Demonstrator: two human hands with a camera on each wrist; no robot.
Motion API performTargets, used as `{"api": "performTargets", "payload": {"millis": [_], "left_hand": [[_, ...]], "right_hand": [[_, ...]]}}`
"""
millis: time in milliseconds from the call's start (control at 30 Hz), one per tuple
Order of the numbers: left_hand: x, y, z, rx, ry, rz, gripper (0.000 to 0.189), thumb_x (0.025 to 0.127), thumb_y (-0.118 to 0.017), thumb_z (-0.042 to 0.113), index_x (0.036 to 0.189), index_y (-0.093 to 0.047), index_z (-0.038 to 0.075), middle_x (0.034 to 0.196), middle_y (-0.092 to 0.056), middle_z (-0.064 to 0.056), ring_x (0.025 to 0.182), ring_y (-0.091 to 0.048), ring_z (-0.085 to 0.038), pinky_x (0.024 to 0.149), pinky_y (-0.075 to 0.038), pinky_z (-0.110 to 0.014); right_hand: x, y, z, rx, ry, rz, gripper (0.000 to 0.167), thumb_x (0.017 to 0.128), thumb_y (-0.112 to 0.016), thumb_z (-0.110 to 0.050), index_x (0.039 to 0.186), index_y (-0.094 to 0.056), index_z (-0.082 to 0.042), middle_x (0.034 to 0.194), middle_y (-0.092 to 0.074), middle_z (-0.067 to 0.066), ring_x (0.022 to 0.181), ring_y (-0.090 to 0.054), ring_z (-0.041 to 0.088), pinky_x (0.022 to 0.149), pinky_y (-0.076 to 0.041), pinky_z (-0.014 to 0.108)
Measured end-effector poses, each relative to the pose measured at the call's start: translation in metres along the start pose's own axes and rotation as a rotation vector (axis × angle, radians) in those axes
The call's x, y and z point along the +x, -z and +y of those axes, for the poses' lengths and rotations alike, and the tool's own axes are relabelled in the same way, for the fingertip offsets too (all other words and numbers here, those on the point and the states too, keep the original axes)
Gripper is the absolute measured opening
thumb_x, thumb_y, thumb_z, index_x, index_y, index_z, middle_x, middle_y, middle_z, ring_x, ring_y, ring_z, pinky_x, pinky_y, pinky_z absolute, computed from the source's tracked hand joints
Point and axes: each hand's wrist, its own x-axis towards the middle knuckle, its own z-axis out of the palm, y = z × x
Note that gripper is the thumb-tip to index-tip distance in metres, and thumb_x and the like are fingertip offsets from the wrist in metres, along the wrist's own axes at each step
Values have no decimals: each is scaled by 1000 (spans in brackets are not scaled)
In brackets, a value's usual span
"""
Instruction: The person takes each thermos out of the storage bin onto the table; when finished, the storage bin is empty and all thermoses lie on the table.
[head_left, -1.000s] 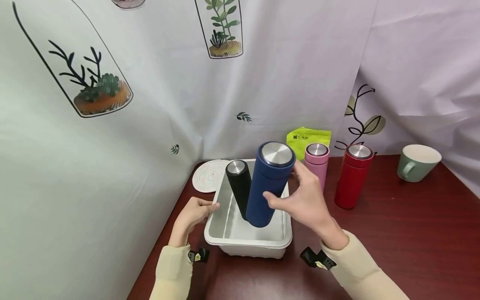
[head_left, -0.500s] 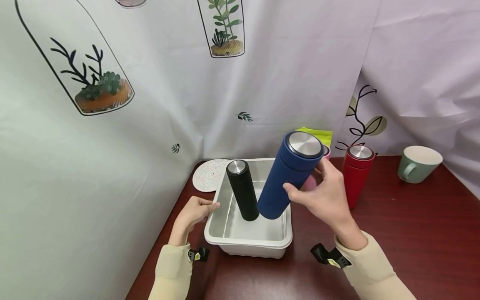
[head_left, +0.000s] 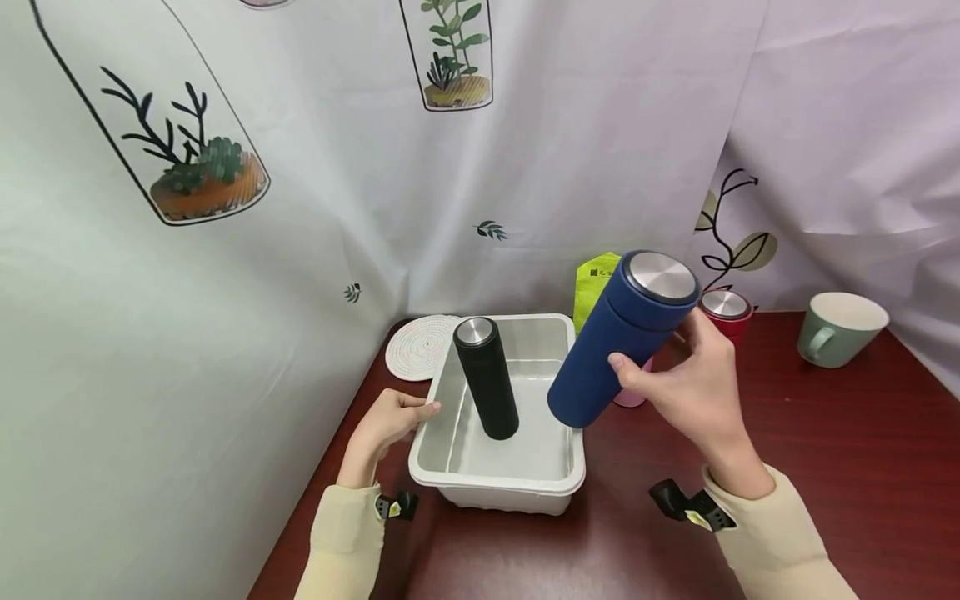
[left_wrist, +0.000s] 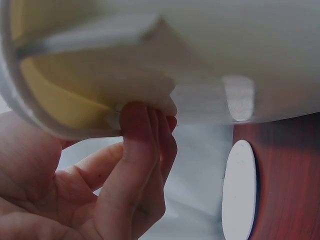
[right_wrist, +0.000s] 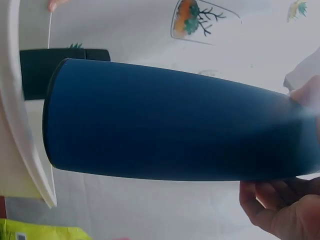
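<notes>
My right hand (head_left: 693, 383) grips a blue thermos bottle (head_left: 611, 350) with a silver lid, held tilted above the right rim of a white plastic basin (head_left: 536, 483). In the right wrist view the blue thermos fills the middle, thumb and fingers round its lid end. A black thermos bottle (head_left: 487, 383) stands inside the basin, leaning slightly. At the basin's left rim, my left hand (head_left: 392, 423) pinches the edge; the left wrist view shows its fingers (left_wrist: 137, 145) curled under the rim. Behind the blue thermos, a pink bottle (head_left: 630, 396) is mostly hidden.
A red thermos (head_left: 726, 310) stands right of the right hand, partly covered by it. Farther right is a green mug (head_left: 836, 333). A yellow-green packet (head_left: 592, 287) leans at the back. A white round coaster (head_left: 420, 346) lies behind the basin's left side.
My right hand has moved the blue thermos to the right and up from inside the basin, tilting it more. The left hand stays on the rim; the black thermos stays in the basin.
</notes>
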Motion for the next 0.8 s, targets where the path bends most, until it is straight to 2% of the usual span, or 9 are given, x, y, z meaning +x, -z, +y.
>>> {"api": "performTargets", "payload": {"millis": [67,300,467,600,800], "left_hand": [[1,0,0,10,3,4,32,90,-68,11,111,-68,-13,110,-67,-29,88,-71,-32,73,-60,-44],[1,1,1,25,0,6,33,91,-68,12,112,-67,-13,110,-68,-29,88,-71,-30,73,-60,-43],[-1,1,2,14,9,5,33,91,-67,12,112,-67,-13,111,-67,-29,87,-70,-30,74,-60,-45],[-2,0,2,25,7,9,32,91,-67,12,112,-68,-13,111,-67,-28,87,-70,-29,74,-60,-45],[-1,-1,2,26,11,10,32,91,-67,12,111,-68,-13,110,-68,-29,87,-70,-30,73,-60,-43]], "right_hand": [[-1,5,2,-24,-24,17,63,66,-79,13,124,-60,0,109,-66,-9,88,-65,7,77,-52,11],[-4,21,9,-79,-83,37,68,68,-78,12,131,-58,-4,115,-64,-11,99,-63,6,88,-48,9],[-6,31,18,-147,-117,47,67,69,-80,9,131,-59,-7,113,-62,-14,100,-61,4,90,-46,8],[-10,36,25,-181,-113,45,68,68,-81,8,130,-59,-7,113,-61,-17,100,-60,2,89,-46,6],[-17,40,37,-222,-90,-1,73,65,-85,4,132,-58,-10,115,-59,-21,103,-57,-1,91,-42,5]]}}
